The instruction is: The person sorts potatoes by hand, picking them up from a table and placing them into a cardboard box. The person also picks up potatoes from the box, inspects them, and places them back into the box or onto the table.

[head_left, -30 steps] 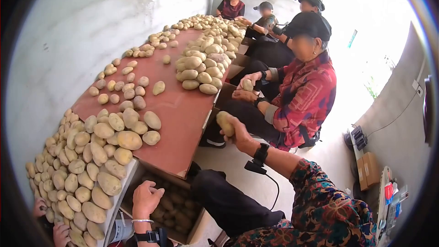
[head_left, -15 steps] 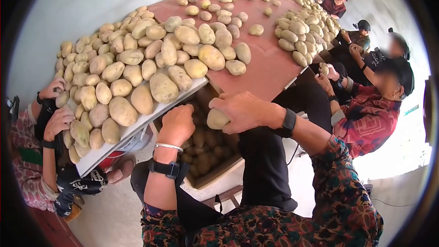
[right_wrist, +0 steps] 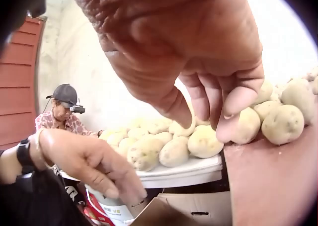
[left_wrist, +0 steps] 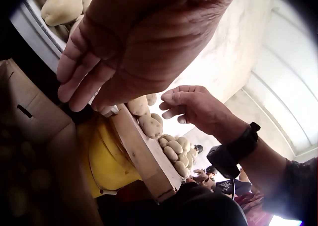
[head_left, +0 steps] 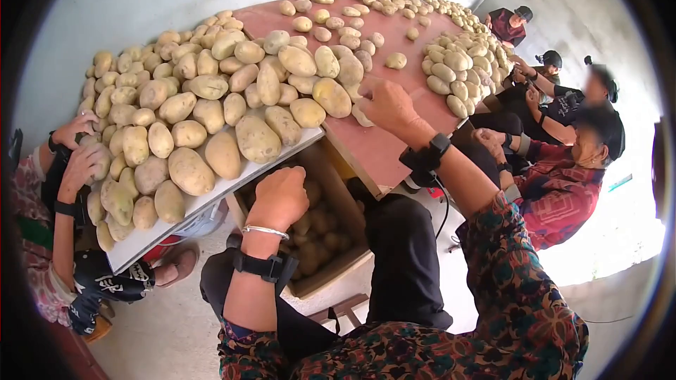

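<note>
My right hand [head_left: 391, 107] reaches over the red board, its fingertips right at a potato [head_left: 360, 114] beside the pile's edge. In the right wrist view its fingers [right_wrist: 198, 94] and thumb hang loosely bent with nothing between them, potatoes behind them. My left hand [head_left: 280, 197] hovers over a cardboard box [head_left: 331, 278] with potatoes in it. Seen from the left wrist, that hand [left_wrist: 134, 42] has loosely extended fingers and a bare palm. A large heap of potatoes [head_left: 189, 171] covers the white tabletop [head_left: 137, 248] in front of me.
The red board [head_left: 415, 95] adjoins the white tabletop and bears scattered potatoes plus another heap [head_left: 456, 63]. Several people sit along its right side, the nearest in a red patterned shirt [head_left: 563, 193]. At the left, another person's hands [head_left: 83, 162] touch the heap. A yellow container [left_wrist: 107, 156] stands under the board.
The head view swung left. My right hand, which held a potato beside my left hand, has moved up over the board without it. My left hand stays above the box.
</note>
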The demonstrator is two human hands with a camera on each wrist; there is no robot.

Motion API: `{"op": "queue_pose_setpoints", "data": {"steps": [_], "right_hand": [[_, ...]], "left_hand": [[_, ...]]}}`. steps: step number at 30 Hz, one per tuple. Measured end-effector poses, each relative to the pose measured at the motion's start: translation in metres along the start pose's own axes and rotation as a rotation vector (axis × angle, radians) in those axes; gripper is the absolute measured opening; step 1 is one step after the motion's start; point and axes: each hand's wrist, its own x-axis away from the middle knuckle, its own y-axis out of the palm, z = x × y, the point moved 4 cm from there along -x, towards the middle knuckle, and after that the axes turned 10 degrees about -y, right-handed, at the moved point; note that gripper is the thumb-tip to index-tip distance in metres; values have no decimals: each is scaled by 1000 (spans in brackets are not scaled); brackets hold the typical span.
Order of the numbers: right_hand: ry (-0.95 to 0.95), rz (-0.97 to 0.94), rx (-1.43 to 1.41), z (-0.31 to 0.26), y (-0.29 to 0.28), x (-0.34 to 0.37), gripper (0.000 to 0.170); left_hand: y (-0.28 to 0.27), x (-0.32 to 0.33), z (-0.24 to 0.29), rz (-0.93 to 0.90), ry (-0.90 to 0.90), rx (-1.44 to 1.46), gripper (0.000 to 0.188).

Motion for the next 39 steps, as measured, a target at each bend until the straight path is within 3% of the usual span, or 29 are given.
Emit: {"op": "queue_pose_setpoints", "data": {"steps": [4, 6, 9, 12, 18, 21, 25, 27, 29, 30, 31, 33, 34, 35, 37, 39], "right_hand": [[47, -81, 21, 1, 10, -3, 35], [-69, 32, 188, -18, 17, -3, 46], [-132, -31, 273, -31, 43, -10, 54], [-88, -30, 406, -35, 59, -18, 54], [-151, 66, 274, -31, 53, -17, 49], [-231, 205, 261, -34, 43, -12, 41], [-252, 111, 295, -27, 45, -14, 41], [-236, 130, 313, -36, 26, -6, 41], [-286, 275, 244, -39, 11, 1, 48], [-273, 281, 256, -39, 4, 8, 48], [-265, 263, 189, -39, -3, 13, 47], [-248, 247, 133, -50, -24, 26, 47], [-84, 116, -31, -49, -32, 32, 46], [83, -13, -197, -50, -35, 40, 46], [159, -72, -294, -50, -35, 51, 46], [239, -148, -531, -47, -25, 57, 48]], "left_hand": [[1, -1, 0, -23, -5, -8, 30], [0, 0, 1, -26, -6, -17, 30], [0, -2, 5, -37, -14, -7, 30], [2, -3, 6, -50, -28, 1, 30], [1, -4, 5, -10, -18, 7, 31], [2, -4, 8, 51, 14, 36, 31], [11, -19, 3, 233, 82, 159, 32], [9, -22, 11, 166, 34, 211, 35], [0, -23, 23, 214, 55, 382, 37], [3, -29, 22, 150, 22, 577, 52], [3, -29, 29, 148, 37, 576, 52], [-7, -19, 43, 340, 50, 572, 71], [-10, -15, 56, 296, 125, 628, 84], [-8, -13, 63, 293, 137, 629, 84], [-13, 4, 84, 548, 547, 298, 90], [-13, 8, 99, 639, 611, 321, 85]]}}
